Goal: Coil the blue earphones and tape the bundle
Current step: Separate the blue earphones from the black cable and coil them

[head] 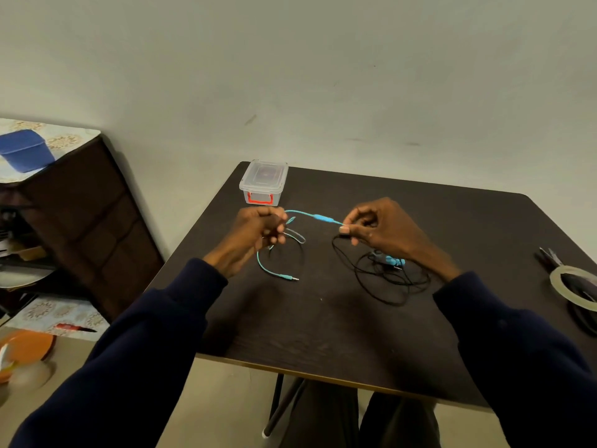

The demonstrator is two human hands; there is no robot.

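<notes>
Stretched left to right above worktop (323,318): blue earphones (319,217), gripped in left hand (258,231), pinched by right hand (378,227), plug (292,278) lying nearer left.

The cable of the blue earphones (318,217) vanishes inside the curled fingers of the left hand (258,232). The earbuds (394,261) sit half-hidden behind the wrist of the right hand (381,227). The right edge cuts off the tape roll (556,284), and the orange plate (29,347), near left, is blurred.
</notes>
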